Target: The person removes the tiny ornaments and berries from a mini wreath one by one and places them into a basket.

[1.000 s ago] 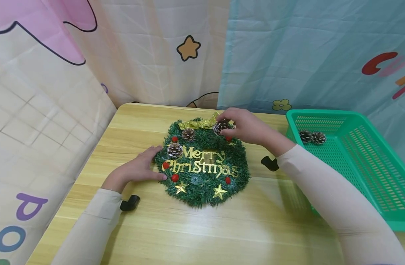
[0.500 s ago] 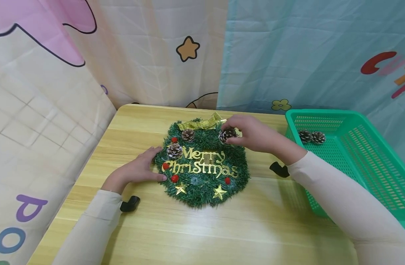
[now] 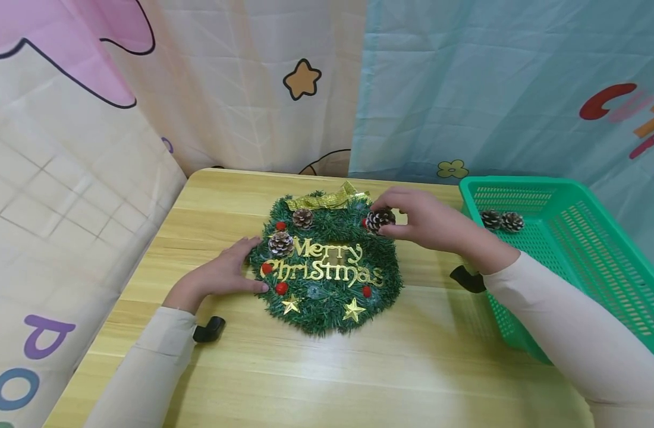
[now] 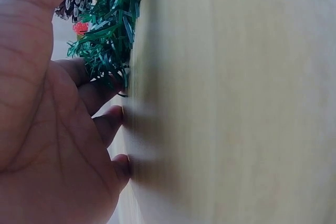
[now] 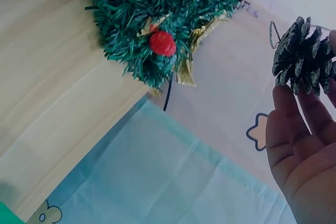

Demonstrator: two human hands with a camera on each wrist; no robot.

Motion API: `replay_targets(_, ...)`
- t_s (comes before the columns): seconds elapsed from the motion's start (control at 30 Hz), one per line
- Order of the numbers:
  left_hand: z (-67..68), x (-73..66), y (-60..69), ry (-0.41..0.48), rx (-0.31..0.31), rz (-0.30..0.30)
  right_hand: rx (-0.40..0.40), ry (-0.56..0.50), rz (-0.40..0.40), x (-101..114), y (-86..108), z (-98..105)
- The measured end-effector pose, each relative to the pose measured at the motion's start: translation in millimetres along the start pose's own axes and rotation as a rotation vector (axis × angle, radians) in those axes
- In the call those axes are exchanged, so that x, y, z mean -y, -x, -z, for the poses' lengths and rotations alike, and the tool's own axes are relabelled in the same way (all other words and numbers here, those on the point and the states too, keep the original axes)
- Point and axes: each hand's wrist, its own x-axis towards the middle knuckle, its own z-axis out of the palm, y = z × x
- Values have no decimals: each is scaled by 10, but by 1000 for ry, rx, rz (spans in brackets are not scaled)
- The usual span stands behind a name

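Observation:
A green Christmas wreath (image 3: 335, 318) lies on the table, with gold "Merry Christmas" lettering (image 3: 327, 270) across its middle. My right hand (image 3: 431, 220) pinches a white-tipped pine cone (image 3: 380, 220) over the wreath's upper right. The right wrist view shows this cone with a small string loop (image 5: 272, 35), held apart from the greenery. My left hand (image 3: 217, 276), fingers spread, rests against the wreath's left edge, and its fingertips (image 4: 122, 166) touch the tabletop. Two other pine cones, one upper (image 3: 302, 219) and one lower (image 3: 280, 244), sit on the wreath's upper left.
To the right stands a green plastic basket (image 3: 618, 217) with two pine cones (image 3: 501, 220) in its far left corner. A gold ribbon (image 3: 327, 199) tops the wreath; red berries and gold stars (image 3: 354, 310) dot it. Printed curtains (image 3: 241, 89) hang behind the table (image 3: 327, 380).
My right hand has moved right and slightly nearer, carrying the pine cone along the wreath's top away from the gold ribbon. The left hand and the wreath have stayed in place.

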Motion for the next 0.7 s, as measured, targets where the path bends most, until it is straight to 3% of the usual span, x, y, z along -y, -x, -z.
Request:
replay_targets(0.4, 4, -7, 9, -1, 6, 9, -107, 77, -109, -17, 227, 242)
replay_targets(0.7, 1, -15, 7, -1, 7, 11, -142, 109, -196, -123, 428, 389)
